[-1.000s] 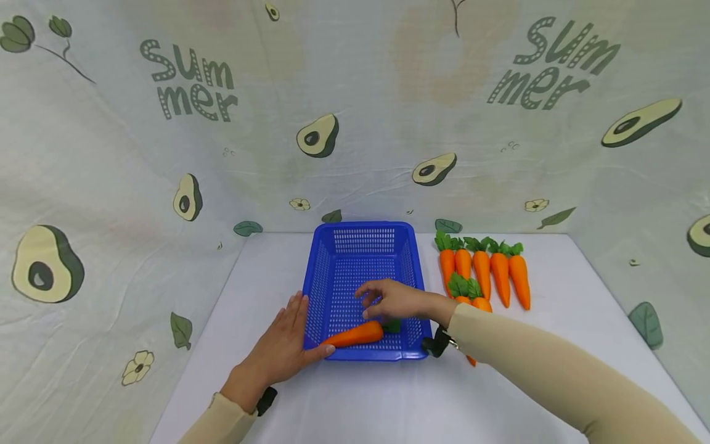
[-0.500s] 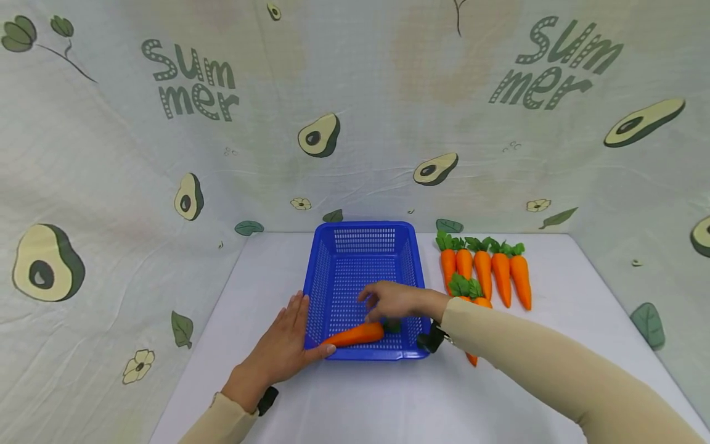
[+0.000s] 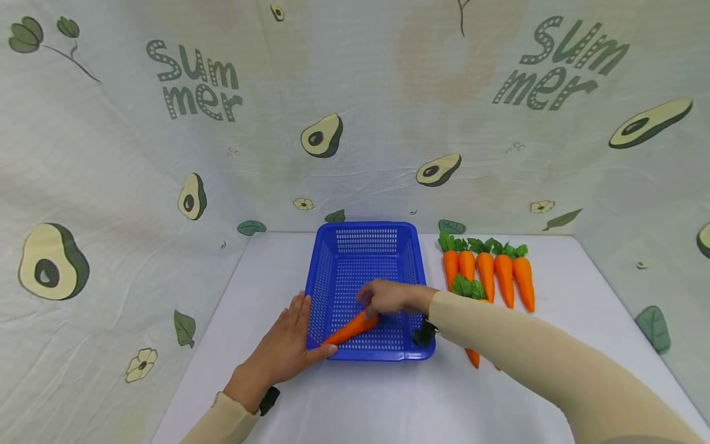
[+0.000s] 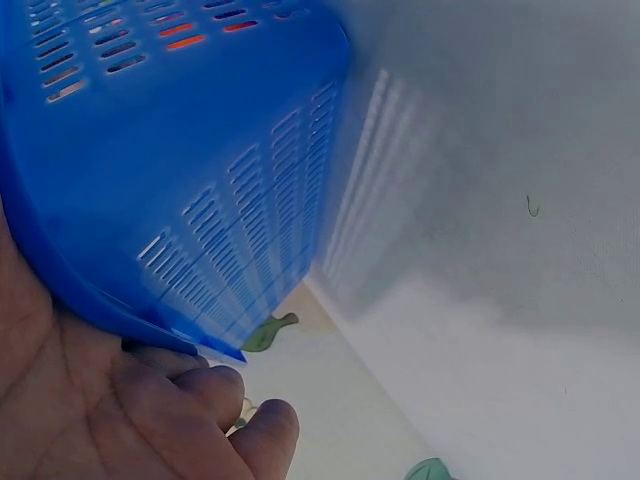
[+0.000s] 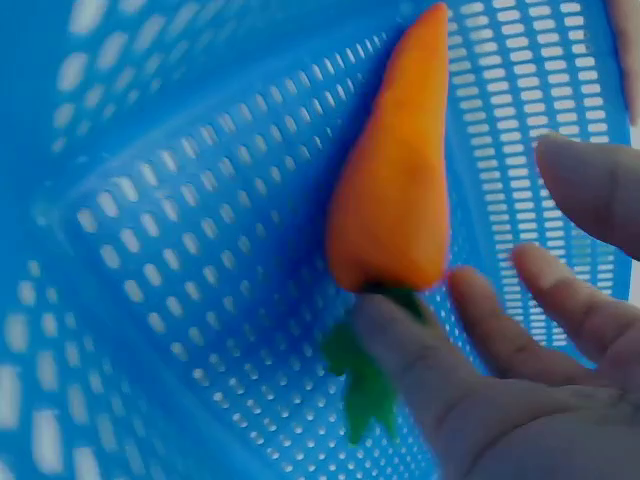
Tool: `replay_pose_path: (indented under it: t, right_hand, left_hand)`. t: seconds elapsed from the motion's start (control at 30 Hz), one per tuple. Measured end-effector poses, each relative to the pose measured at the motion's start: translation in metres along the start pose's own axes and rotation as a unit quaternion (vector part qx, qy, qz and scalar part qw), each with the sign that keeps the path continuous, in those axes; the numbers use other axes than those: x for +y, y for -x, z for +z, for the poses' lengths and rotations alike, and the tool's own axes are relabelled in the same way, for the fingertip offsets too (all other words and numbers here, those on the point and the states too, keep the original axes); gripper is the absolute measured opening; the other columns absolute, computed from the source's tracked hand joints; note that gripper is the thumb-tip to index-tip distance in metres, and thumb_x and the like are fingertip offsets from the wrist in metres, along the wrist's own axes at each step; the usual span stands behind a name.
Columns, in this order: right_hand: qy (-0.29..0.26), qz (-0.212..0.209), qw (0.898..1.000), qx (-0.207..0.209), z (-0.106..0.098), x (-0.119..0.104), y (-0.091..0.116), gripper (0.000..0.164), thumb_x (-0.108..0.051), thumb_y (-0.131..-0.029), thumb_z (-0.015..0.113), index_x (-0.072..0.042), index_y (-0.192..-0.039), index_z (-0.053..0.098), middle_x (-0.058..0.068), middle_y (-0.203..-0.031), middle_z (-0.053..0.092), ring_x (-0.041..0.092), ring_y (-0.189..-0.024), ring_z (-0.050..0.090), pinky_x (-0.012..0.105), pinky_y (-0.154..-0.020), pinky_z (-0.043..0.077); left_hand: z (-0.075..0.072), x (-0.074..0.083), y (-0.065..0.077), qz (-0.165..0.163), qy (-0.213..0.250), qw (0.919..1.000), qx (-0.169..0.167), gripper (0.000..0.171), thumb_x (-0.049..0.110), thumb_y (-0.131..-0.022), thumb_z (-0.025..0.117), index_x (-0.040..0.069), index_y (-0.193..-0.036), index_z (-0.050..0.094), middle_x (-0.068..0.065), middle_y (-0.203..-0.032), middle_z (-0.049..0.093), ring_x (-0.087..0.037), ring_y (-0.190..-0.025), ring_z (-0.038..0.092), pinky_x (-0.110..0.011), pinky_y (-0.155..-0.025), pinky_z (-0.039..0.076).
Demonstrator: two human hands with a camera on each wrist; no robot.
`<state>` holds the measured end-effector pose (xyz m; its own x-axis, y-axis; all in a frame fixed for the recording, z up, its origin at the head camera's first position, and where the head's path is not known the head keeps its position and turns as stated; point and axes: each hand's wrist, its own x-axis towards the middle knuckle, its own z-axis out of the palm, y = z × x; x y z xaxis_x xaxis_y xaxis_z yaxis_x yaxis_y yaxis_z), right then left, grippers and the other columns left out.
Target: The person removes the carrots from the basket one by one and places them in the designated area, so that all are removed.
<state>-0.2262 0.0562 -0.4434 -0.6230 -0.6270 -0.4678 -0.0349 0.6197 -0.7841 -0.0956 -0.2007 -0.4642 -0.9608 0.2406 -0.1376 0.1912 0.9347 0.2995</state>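
A blue perforated plastic basket (image 3: pixel 383 356) stands on the white table, with one orange carrot (image 3: pixel 349 330) lying slantwise near its front. Over the basket, my right hand (image 3: pixel 388 297) pinches that carrot at its leafy end. In the right wrist view, the thumb lies across the stem just below the carrot's thick end (image 5: pixel 395 220), and green leaves (image 5: pixel 365 390) hang beside it. My left hand (image 3: pixel 277 348) lies along the basket's front left corner, fingers straight against the side and thumb on the front rim. In the left wrist view, the basket's rim (image 4: pixel 90 305) touches the palm.
Several carrots (image 3: pixel 505 280) with green tops lie in a row right of the basket. More carrots (image 3: pixel 473 357) lie nearer, partly hidden under my right forearm. A printed cloth (image 3: pixel 383 111) hangs behind and at both sides of the table.
My right hand has lowered onto the carrot's leafy end. The carrot's thick end has swung away toward the back, so it lies more slanted. My left hand stays in place.
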Motion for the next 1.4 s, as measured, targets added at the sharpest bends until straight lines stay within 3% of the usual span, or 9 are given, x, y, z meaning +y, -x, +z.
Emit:
replay_pose_path:
  t: [0.13, 0.2, 0.37, 0.43, 0.53, 0.63, 0.77, 1.13, 1.4]
  right_hand:
    - [-0.052, -0.056, 0.997, 0.027, -0.003, -0.004, -0.016, 0.048, 0.002, -0.096, 0.064, -0.006, -0.143, 0.063, 0.015, -0.151, 0.059, 0.039, -0.144, 0.051, 0.054, -0.124, 0.039]
    - [-0.080, -0.071, 0.993, 0.048, -0.003, -0.004, -0.024, 0.048, 0.003, -0.097, 0.062, -0.008, -0.144, 0.063, 0.015, -0.155, 0.056, 0.042, -0.149, 0.045, 0.055, -0.124, 0.038]
    - [-0.134, -0.023, 0.986, 0.099, -0.004, -0.001, -0.030, 0.052, 0.004, -0.094, 0.066, -0.003, -0.145, 0.058, 0.024, -0.146, 0.057, 0.040, -0.131, 0.059, 0.054, -0.104, 0.057]
    - [-0.153, 0.011, 0.984, 0.090, -0.002, 0.000, -0.029, 0.055, 0.003, -0.094, 0.067, -0.001, -0.147, 0.055, 0.025, -0.139, 0.058, 0.039, -0.124, 0.062, 0.054, -0.096, 0.061]
    - [-0.164, 0.044, 0.985, 0.043, 0.002, 0.000, -0.028, 0.060, -0.001, -0.094, 0.070, -0.001, -0.150, 0.050, 0.024, -0.131, 0.062, 0.039, -0.120, 0.065, 0.055, -0.091, 0.063]
    - [-0.185, 0.046, 0.982, -0.005, 0.007, 0.000, -0.031, 0.067, -0.001, -0.093, 0.070, -0.003, -0.155, 0.044, 0.025, -0.133, 0.061, 0.042, -0.120, 0.065, 0.056, -0.091, 0.063]
    - [-0.222, 0.032, 0.974, -0.037, 0.017, 0.002, -0.039, 0.078, 0.004, -0.091, 0.070, -0.005, -0.160, 0.036, 0.026, -0.143, 0.056, 0.042, -0.118, 0.068, 0.057, -0.091, 0.063]
    - [-0.271, 0.024, 0.962, -0.028, 0.029, 0.005, -0.053, 0.084, 0.004, -0.093, 0.067, -0.009, -0.164, 0.024, 0.023, -0.136, 0.061, 0.041, -0.118, 0.069, 0.058, -0.092, 0.062]
    - [-0.333, 0.001, 0.943, -0.011, 0.029, 0.007, -0.069, 0.070, 0.000, -0.103, 0.061, -0.011, -0.163, 0.025, 0.026, -0.139, 0.060, 0.039, -0.115, 0.072, 0.058, -0.103, 0.057]
  left_hand:
    - [0.001, -0.001, 0.000, -0.008, -0.002, 1.0000, -0.002, 0.124, 0.083, -0.090, 0.056, -0.002, -0.168, 0.008, -0.022, -0.177, 0.005, -0.040, -0.164, 0.012, -0.059, -0.130, 0.019]
    - [0.002, -0.001, 0.000, -0.009, 0.003, 0.9999, -0.002, 0.125, 0.083, -0.090, 0.056, -0.002, -0.168, 0.008, -0.021, -0.177, 0.005, -0.040, -0.164, 0.011, -0.060, -0.130, 0.020]
    - [0.002, -0.001, -0.001, -0.006, 0.009, 0.9999, -0.006, 0.125, 0.085, -0.090, 0.054, -0.001, -0.168, 0.007, -0.020, -0.177, 0.003, -0.040, -0.164, 0.010, -0.060, -0.130, 0.019]
    - [0.002, -0.001, -0.001, -0.005, 0.006, 1.0000, -0.003, 0.125, 0.084, -0.090, 0.054, -0.002, -0.168, 0.008, -0.021, -0.177, 0.004, -0.040, -0.164, 0.011, -0.060, -0.130, 0.020]
    - [0.001, -0.002, 0.000, -0.007, 0.005, 1.0000, 0.000, 0.124, 0.084, -0.090, 0.055, -0.002, -0.168, 0.009, -0.022, -0.177, 0.006, -0.040, -0.164, 0.012, -0.060, -0.129, 0.021]
    - [0.001, -0.003, 0.000, -0.008, 0.005, 1.0000, -0.001, 0.125, 0.084, -0.090, 0.054, -0.002, -0.168, 0.008, -0.021, -0.177, 0.005, -0.039, -0.164, 0.011, -0.059, -0.130, 0.020]
    - [0.002, -0.003, -0.001, -0.006, 0.009, 0.9999, -0.002, 0.125, 0.085, -0.090, 0.053, -0.001, -0.168, 0.007, -0.020, -0.177, 0.003, -0.038, -0.164, 0.009, -0.058, -0.130, 0.019]
    - [0.002, -0.001, -0.002, -0.002, 0.005, 1.0000, -0.002, 0.124, 0.082, -0.091, 0.055, -0.002, -0.168, 0.007, -0.020, -0.177, 0.004, -0.037, -0.164, 0.010, -0.056, -0.131, 0.019]
    - [0.002, -0.001, -0.002, 0.004, 0.019, 0.9998, 0.003, 0.123, 0.080, -0.091, 0.058, -0.002, -0.168, 0.008, -0.021, -0.177, 0.004, -0.039, -0.164, 0.013, -0.058, -0.130, 0.020]
